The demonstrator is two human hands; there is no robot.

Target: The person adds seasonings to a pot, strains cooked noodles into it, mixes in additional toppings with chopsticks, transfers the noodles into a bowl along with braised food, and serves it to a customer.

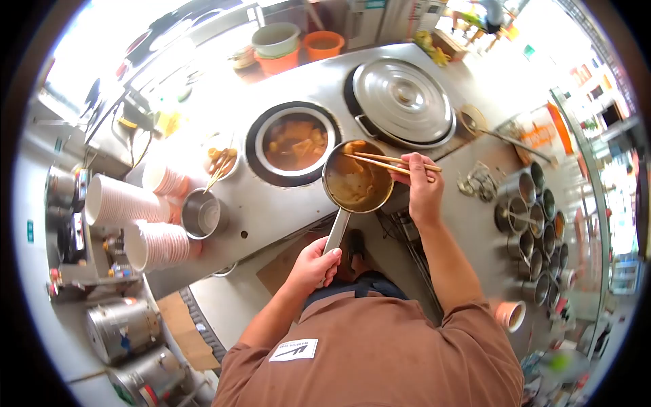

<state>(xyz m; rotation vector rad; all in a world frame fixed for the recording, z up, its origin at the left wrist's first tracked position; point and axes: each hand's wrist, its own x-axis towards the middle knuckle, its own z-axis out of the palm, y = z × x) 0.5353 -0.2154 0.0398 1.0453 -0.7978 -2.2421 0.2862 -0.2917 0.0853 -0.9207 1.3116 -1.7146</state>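
My left hand (313, 262) is wrapped round the long handle of a saucepan (341, 227), held out in front of my waist. Brown broth with pieces of food (352, 183) shows inside the pan. In my right hand (422, 183) is a pair of wooden chopsticks (383, 161), their tips over the pan's far rim at an orange-brown piece of food. Just beyond the pan, a round pot (298, 171) set into the steel counter holds brown broth and chunks of food.
A large lidded pot (405, 95) stands at the back right of the counter (278, 224). To the left are stacked paper bowls (119, 200), an empty metal pot (201, 214) and a bowl with tongs or skewers (221, 161). Several metal containers (519, 186) line the right side.
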